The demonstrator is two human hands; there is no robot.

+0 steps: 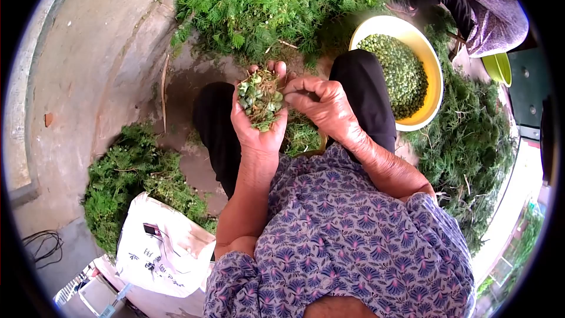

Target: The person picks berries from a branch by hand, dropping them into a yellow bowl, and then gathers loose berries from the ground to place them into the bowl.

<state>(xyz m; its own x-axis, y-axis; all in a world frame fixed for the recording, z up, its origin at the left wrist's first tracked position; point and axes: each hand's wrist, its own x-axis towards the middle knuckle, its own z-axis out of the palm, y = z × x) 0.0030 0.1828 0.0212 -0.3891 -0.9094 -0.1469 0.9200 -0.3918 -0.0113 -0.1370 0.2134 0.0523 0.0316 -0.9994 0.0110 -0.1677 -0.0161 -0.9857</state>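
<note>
My left hand (259,138) is cupped palm up, cradling a handful of green cones and dry plant bits (261,101). Beside it, my right hand (323,106) has thumb and forefinger pinched together near the handful's edge; whatever is between them is too small to make out. Under both hands, between my knees, a container with green sprigs (303,138) shows partly, the rest covered by my hands and shirt.
A yellow tub (436,76) of green cones stands by my right knee. Evergreen branches are heaped ahead (276,12), at left (123,182) and at right (465,147). A white sack (138,253) lies lower left. Another person (497,15) sits upper right near a green basin (499,69).
</note>
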